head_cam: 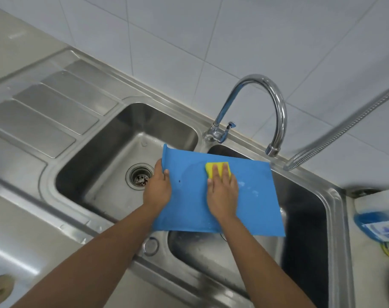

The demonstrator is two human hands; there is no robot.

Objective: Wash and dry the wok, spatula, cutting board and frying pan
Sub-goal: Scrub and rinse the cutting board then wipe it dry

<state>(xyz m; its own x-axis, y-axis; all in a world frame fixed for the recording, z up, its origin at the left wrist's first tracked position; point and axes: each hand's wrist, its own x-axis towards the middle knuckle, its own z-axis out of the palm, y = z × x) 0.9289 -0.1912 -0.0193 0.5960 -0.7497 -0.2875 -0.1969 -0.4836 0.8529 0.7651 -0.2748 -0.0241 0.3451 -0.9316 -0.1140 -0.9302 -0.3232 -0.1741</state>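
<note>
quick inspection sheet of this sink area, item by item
surface: stainless double sink, drainboard on its left; no water seen running from the faucet
job's things: blue cutting board held over the sink's divider and right basin; wok, spatula and frying pan not seen
clutter: blue bottle, blurred, on the counter at the right edge
hands: left hand grips the board's left edge; right hand presses a yellow sponge flat on the board
cables: no cable seen; a metal hose crosses the right side
surroundings: tiled wall behind the sink
</note>
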